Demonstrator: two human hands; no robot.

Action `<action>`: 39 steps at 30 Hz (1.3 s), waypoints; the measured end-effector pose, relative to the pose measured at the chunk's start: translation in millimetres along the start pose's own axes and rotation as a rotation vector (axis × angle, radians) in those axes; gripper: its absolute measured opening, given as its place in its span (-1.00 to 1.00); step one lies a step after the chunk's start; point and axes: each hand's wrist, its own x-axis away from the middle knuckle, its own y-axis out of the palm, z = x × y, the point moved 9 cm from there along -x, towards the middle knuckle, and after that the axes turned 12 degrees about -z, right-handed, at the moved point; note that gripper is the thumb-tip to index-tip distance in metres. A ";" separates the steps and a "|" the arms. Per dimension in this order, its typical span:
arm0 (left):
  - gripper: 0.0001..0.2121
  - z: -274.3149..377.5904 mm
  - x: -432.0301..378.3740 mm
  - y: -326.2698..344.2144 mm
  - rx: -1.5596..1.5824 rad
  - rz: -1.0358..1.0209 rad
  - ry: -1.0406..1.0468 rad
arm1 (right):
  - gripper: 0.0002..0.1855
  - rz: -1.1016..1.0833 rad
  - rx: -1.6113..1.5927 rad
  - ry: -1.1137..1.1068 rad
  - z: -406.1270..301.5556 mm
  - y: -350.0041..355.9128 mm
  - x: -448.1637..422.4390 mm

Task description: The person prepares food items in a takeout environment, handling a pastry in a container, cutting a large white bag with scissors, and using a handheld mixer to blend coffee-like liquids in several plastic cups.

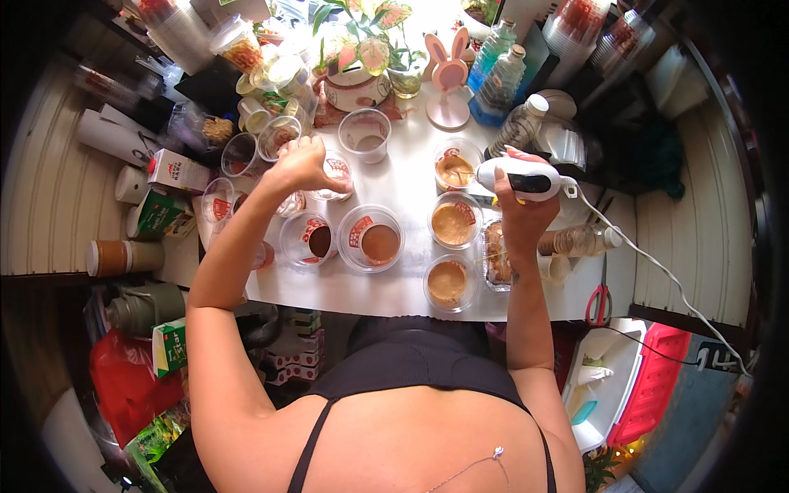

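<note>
My right hand (529, 212) grips a white corded hand mixer (519, 179), its thin shaft dipping into a clear plastic cup of light brown liquid (455, 166). Two more cups with tan, frothy contents, a middle one (453, 223) and a nearer one (448, 282), line up below it. On the left, my left hand (303, 163) is over a clear cup with red print (333, 175), thumb at its rim; whether it grips the cup is unclear. Nearer me are a cup with dark brown liquid (319, 241) and a cup with milky brown liquid (379, 243). Behind stands another clear cup (365, 134).
A clear food box (496, 256) lies beside the right cups. Bottles, including a dark one with a white cap (518, 126), stand behind and right. The mixer's white cord (647, 256) runs off right. Red-handled scissors (598, 305) lie at the table edge. Cartons and jars crowd the left.
</note>
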 end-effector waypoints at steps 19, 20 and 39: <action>-0.19 8.6 88.8 -50.3 0.133 0.573 0.010 | -0.69 -0.038 0.064 0.014 -17.9 2.2 -7.6; -0.21 15.4 98.6 -60.4 0.115 0.626 0.027 | -0.68 -0.043 0.069 0.016 -17.8 1.0 -7.8; -0.22 110.4 75.2 -58.0 0.356 0.571 0.589 | -0.33 0.014 -0.208 -0.348 -134.6 -13.4 15.7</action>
